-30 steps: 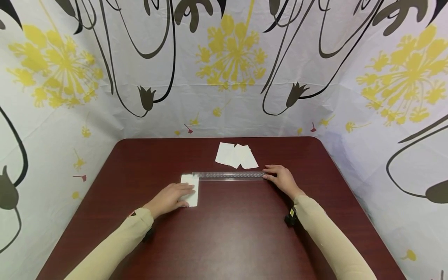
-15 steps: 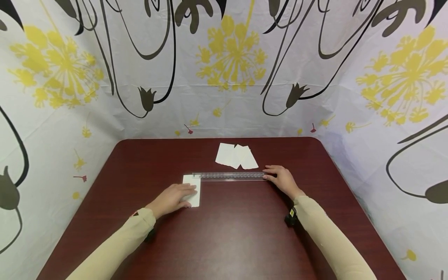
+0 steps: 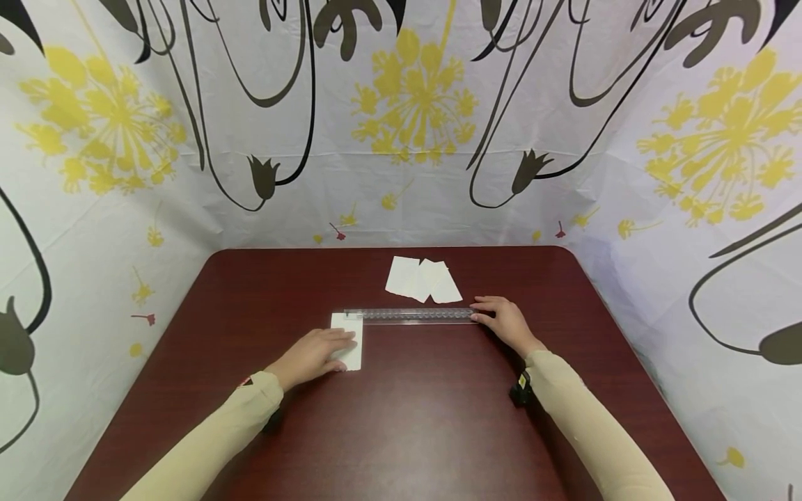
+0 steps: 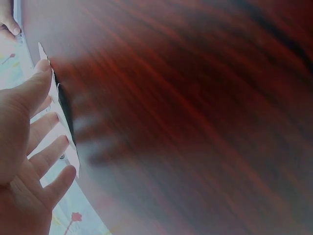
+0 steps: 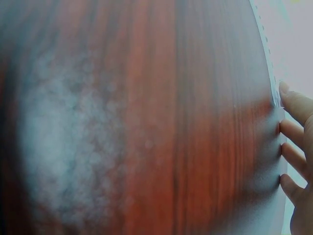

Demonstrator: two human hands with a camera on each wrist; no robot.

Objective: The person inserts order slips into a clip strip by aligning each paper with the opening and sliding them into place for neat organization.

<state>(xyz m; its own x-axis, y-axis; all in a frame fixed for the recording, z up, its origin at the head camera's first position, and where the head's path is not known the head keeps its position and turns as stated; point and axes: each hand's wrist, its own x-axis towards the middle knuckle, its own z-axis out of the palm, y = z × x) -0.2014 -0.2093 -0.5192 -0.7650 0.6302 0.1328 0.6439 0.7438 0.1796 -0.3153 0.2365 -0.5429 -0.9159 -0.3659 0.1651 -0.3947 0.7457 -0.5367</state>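
Observation:
In the head view my left hand (image 3: 316,353) rests on a white piece of paper (image 3: 352,358), fingers stretched across it and the thumb by its near edge. From the left wrist these fingers look spread, and the paper (image 4: 43,52) appears almost edge-on. A clear plastic ruler (image 3: 413,316) lies crosswise ahead of the hands, its left end overlapping the paper's top. At its right end sits my right hand (image 3: 506,323), thumb touching the ruler. Seen from the right wrist, its fingertips (image 5: 285,151) are spread and touch the tabletop.
Two overlapping white paper pieces (image 3: 423,280) with uneven edges lie beyond the ruler, near the table's far edge. The table (image 3: 407,424) is dark reddish wood with rounded far corners. A patterned cloth (image 3: 401,195) hangs behind and along both sides.
My left hand has slid a little to the right, and the paper under it has moved the same way. The ruler and right hand have stayed put.

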